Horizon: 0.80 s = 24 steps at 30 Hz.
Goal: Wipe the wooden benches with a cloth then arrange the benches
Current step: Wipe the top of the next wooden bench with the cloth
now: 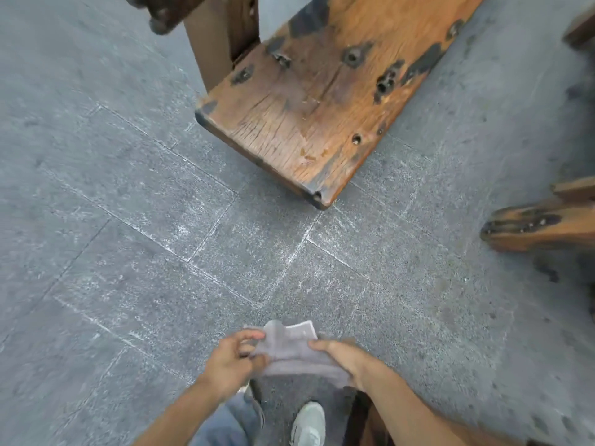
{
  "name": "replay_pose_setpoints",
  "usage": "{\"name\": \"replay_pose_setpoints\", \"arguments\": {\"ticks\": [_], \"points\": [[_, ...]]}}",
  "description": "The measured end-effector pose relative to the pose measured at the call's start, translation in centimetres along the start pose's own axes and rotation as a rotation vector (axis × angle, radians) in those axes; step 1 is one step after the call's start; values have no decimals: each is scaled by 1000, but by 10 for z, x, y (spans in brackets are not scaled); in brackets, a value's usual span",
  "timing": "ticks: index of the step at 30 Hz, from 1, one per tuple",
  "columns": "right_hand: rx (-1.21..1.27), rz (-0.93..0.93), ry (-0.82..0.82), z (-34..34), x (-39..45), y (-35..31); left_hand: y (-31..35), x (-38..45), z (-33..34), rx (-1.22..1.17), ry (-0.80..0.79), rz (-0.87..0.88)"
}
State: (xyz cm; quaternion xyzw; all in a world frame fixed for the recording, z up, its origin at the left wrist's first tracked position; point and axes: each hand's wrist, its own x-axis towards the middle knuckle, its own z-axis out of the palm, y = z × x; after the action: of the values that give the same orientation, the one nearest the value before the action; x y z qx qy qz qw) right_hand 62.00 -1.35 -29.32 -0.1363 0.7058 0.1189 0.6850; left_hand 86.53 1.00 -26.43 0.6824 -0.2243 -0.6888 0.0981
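Observation:
A worn wooden bench (322,101) with dark stains and bolt holes runs from the middle of the view up to the top right. Its near end lies well ahead of my hands. Low in the view I hold a grey cloth (289,346) stretched between both hands. My left hand (233,355) pinches its left edge and my right hand (346,355) grips its right side. The end of a second wooden bench (541,225) shows at the right edge.
Grey stone paving (161,236) with pale scuffed joints covers the ground. A dark wooden post and leg (219,37) stand at the top left of the bench. My grey shoe (309,423) and jeans show at the bottom.

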Motion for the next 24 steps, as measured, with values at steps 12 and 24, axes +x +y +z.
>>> {"name": "replay_pose_setpoints", "arguments": {"ticks": [12, 24], "points": [[-224, -546, 159, -18, 10, -147, 100, 75, -47, -44, 147, -159], [-210, -393, -62, -165, -52, -150, 186, 57, 48, 56, -130, 85]]}}
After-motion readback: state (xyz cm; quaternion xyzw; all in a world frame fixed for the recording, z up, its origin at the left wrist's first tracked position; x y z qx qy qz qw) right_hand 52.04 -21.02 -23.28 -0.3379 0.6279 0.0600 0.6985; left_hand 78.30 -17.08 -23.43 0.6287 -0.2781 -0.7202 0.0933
